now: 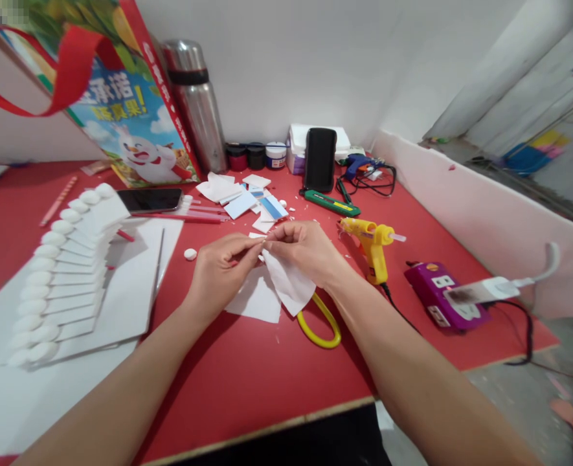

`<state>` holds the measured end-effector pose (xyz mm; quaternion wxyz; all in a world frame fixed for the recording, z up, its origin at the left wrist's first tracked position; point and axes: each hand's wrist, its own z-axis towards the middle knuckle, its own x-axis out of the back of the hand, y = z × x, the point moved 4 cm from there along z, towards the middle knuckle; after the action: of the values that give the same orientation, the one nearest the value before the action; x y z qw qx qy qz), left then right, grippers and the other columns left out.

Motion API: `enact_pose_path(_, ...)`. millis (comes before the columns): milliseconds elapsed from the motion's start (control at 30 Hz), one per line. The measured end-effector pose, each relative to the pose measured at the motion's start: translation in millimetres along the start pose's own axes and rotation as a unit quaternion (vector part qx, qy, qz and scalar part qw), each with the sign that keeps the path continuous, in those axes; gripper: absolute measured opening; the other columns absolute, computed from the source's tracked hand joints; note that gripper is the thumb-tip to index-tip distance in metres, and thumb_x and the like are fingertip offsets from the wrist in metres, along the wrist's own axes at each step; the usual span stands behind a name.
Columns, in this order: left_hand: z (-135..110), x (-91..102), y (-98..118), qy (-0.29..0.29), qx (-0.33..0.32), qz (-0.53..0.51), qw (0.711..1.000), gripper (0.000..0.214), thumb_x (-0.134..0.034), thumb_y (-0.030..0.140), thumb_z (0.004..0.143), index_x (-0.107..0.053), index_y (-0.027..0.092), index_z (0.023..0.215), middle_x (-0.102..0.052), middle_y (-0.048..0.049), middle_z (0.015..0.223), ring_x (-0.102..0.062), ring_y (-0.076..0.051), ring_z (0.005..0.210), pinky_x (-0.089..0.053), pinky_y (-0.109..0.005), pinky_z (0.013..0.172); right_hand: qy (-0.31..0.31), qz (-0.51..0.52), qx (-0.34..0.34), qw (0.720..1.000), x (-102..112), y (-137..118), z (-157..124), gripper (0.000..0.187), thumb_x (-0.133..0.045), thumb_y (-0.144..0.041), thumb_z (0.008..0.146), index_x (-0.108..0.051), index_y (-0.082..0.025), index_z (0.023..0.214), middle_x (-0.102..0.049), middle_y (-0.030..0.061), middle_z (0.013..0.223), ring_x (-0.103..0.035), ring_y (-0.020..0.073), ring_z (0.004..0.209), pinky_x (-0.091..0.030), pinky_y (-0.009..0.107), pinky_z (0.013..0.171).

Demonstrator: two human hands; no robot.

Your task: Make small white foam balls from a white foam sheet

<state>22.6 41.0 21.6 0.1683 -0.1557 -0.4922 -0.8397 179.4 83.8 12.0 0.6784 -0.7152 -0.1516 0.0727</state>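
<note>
Over the middle of the red table, my left hand and my right hand meet, fingertips pinched together. Between them they hold a small white foam piece that hangs below my right hand. A flat white sheet lies on the table under my hands. Yellow-handled scissors lie partly hidden beneath my right wrist. A yellow glue gun stands just right of my right hand.
At left lies a fan of white strips with round tips on white sheets. A phone, foam scraps, a steel flask, paint jars, a green cutter and a purple power strip stand around.
</note>
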Motion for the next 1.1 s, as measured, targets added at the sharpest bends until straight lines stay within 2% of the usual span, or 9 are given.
enact_pose_path(100, 0.7, -0.5, -6.1, -0.022, 0.092, -0.071, 0.993, 0.011, -0.067, 0.02, 0.089, -0.077, 0.016, 0.086, -0.071, -0.0009, 0.073, -0.065, -0.011, 0.058, -0.052, -0.021, 0.058, 0.006, -0.098, 0.093, 0.991, 0.1, -6.6, -0.2, 0.01, -0.069, -0.023, 0.079, -0.066, -0.015, 0.073, -0.062, -0.0016, 0.063, -0.052, 0.0092, 0.057, -0.039, 0.023, 0.054)
enact_pose_path(200, 0.2, 0.7, -6.8, -0.025, 0.105, -0.068, 0.992, 0.011, -0.067, 0.019, 0.087, -0.076, 0.017, 0.083, -0.068, 0.001, 0.068, -0.063, -0.01, 0.059, -0.051, -0.021, 0.06, -0.007, -0.174, 0.15, 0.973, -1.4, -13.0, -3.2, 0.008, -0.066, -0.02, 0.083, -0.067, -0.015, 0.076, -0.064, -0.0008, 0.067, -0.054, 0.0101, 0.061, -0.04, 0.024, 0.059)
enact_pose_path(533, -1.5, -0.4, -6.8, -0.056, 0.1, 0.042, 0.992, 0.017, -0.061, 0.02, 0.091, -0.073, 0.018, 0.081, -0.064, 0.0026, 0.061, -0.058, -0.011, 0.056, -0.045, -0.023, 0.061, -0.006, -0.357, 0.207, 0.911, -5.3, -21.4, -11.3, 0.009, -0.06, -0.012, 0.088, -0.066, -0.015, 0.082, -0.068, 0.0038, 0.077, -0.057, 0.0142, 0.07, -0.035, 0.026, 0.064)
enact_pose_path(633, -0.7, -0.1, -5.9, -0.056, 0.107, 0.056, 0.991, 0.017, -0.061, 0.023, 0.091, -0.072, 0.018, 0.08, -0.062, 0.0026, 0.06, -0.055, -0.011, 0.055, -0.043, -0.024, 0.06, -0.011, -0.361, 0.209, 0.909, -6.9, -22.1, -11.5, 0.01, -0.059, -0.012, 0.088, -0.066, -0.015, 0.082, -0.068, 0.0042, 0.077, -0.057, 0.0145, 0.07, -0.036, 0.026, 0.064)
enact_pose_path(700, -0.4, 0.7, -5.9, -0.051, 0.116, 0.052, 0.991, 0.016, -0.061, 0.024, 0.091, -0.073, 0.018, 0.082, -0.061, 0.0025, 0.061, -0.054, -0.011, 0.055, -0.042, -0.024, 0.059, -0.009, -0.321, 0.2, 0.926, -4.9, -22.5, -9.5, 0.009, -0.06, -0.014, 0.088, -0.066, -0.016, 0.082, -0.067, 0.003, 0.076, -0.057, 0.0142, 0.07, -0.037, 0.026, 0.065)
enact_pose_path(800, -0.3, 2.3, -6.1, -0.043, 0.123, 0.016, 0.991, 0.015, -0.061, 0.025, 0.092, -0.073, 0.018, 0.086, -0.06, 0.0025, 0.061, -0.053, -0.011, 0.054, -0.042, -0.024, 0.056, 0.011, -0.172, 0.114, 0.978, 6.8, -19.3, -3.1, 0.018, -0.06, -0.026, 0.091, -0.066, -0.017, 0.078, -0.067, 0.0023, 0.074, -0.058, 0.0142, 0.069, -0.042, 0.026, 0.066)
enact_pose_path(900, 0.4, 3.8, -2.3, -0.044, 0.082, -0.009, 0.996, 0.015, -0.062, 0.026, 0.092, -0.073, 0.018, 0.086, -0.063, 0.0013, 0.066, -0.053, -0.011, 0.057, -0.044, -0.023, 0.058, -0.037, 0.052, -0.081, 0.995, 14.1, -7.7, -0.4, 0.033, -0.051, -0.037, 0.098, -0.064, -0.017, 0.075, -0.068, 0.0051, 0.07, -0.064, 0.0168, 0.066, -0.05, 0.028, 0.065)
enact_pose_path(1000, 1.3, 6.6, 3.0, -0.034, 0.027, -0.005, 0.999, 0.014, -0.063, 0.025, 0.092, -0.074, 0.019, 0.087, -0.068, -0.0011, 0.075, -0.059, -0.013, 0.065, -0.048, -0.024, 0.065, -0.19, 0.234, -0.223, 0.927, 3.9, -4.1, -8.2, 0.029, -0.047, -0.035, 0.099, -0.065, -0.016, 0.086, -0.072, 0.0097, 0.075, -0.07, 0.0218, 0.07, -0.056, 0.036, 0.07)
enact_pose_path(1100, 2.4, 9.9, 4.9, -0.018, 0.003, 0.0, 1.0, 0.013, -0.063, 0.023, 0.092, -0.075, 0.019, 0.089, -0.072, -0.0029, 0.083, -0.064, -0.015, 0.077, -0.051, -0.025, 0.073, -0.305, 0.307, -0.263, 0.862, -7.3, -7.1, -16.2, 0.029, -0.048, -0.034, 0.099, -0.065, -0.011, 0.097, -0.074, 0.0162, 0.088, -0.072, 0.0245, 0.078, -0.058, 0.042, 0.076)
